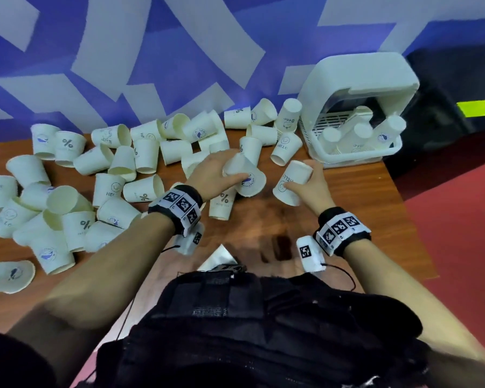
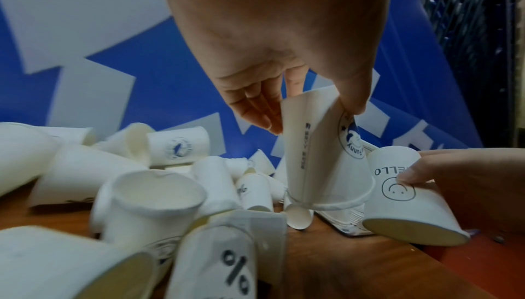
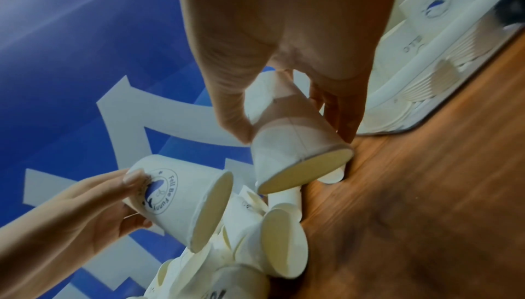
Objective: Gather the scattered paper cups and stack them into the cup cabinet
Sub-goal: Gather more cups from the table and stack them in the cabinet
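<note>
Across the brown wooden table (image 1: pixel 347 191) white paper cups (image 1: pixel 107 169) lay scattered; our left hand (image 1: pixel 207 175) pinched a whale-logo white paper cup (image 1: pixel 247 177), our right hand (image 1: pixel 311 186) gripped a smiley "HELLO" white paper cup (image 1: pixel 290 183), beside the white plastic cup cabinet (image 1: pixel 356 107).

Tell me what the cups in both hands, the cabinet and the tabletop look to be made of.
Whale-logo cup in the left hand and HELLO cup in the right hand: thin matte paper, judging by the rolled rims and side seam. Cup cabinet: smooth white moulded plastic, probably, with rounded corners. Table: brown wood grain with a slight sheen, possibly laminate.
</note>
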{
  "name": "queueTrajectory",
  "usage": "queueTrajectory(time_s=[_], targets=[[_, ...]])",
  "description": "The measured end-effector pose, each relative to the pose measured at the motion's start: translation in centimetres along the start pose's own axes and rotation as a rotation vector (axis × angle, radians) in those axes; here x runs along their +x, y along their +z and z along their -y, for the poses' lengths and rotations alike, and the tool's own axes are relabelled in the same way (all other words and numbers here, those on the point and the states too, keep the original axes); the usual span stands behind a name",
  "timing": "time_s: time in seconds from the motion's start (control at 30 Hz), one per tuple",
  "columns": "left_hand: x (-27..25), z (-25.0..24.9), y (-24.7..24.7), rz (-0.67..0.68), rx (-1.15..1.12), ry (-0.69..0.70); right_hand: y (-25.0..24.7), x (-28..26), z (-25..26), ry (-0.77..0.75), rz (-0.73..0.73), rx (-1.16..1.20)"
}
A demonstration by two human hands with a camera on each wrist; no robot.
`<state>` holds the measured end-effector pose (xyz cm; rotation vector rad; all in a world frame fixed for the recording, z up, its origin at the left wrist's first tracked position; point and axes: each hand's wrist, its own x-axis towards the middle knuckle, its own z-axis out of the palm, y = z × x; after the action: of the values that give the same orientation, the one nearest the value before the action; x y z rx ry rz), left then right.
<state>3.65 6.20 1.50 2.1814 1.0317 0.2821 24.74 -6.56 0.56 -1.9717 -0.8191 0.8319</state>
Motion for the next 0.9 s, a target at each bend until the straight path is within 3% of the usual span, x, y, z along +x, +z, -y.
queueTrajectory(time_s=[0.17,0.43,0.73,0.9], targets=[[1.9,-2.7,1.8,0.008,0.006,-0.005,-4.3,0.8,-1.7,0.028,-0.103,0.068],[4.5,-6.7,5.0,-0.024,-0.078,-0.046,-11.5,5.0,-3.2,0.038,-0.138,0.025],[7.2,-10.5,7.1,-0.087,-0.153,-0.074,-17.6,10.2,-2.5,-0.098,-0.331,0.027],[8.2,-11.2,8.1,-0.088,-0.189,-0.126,-18.7,13.5,-2.6,-0.126,-0.285,-0.054]])
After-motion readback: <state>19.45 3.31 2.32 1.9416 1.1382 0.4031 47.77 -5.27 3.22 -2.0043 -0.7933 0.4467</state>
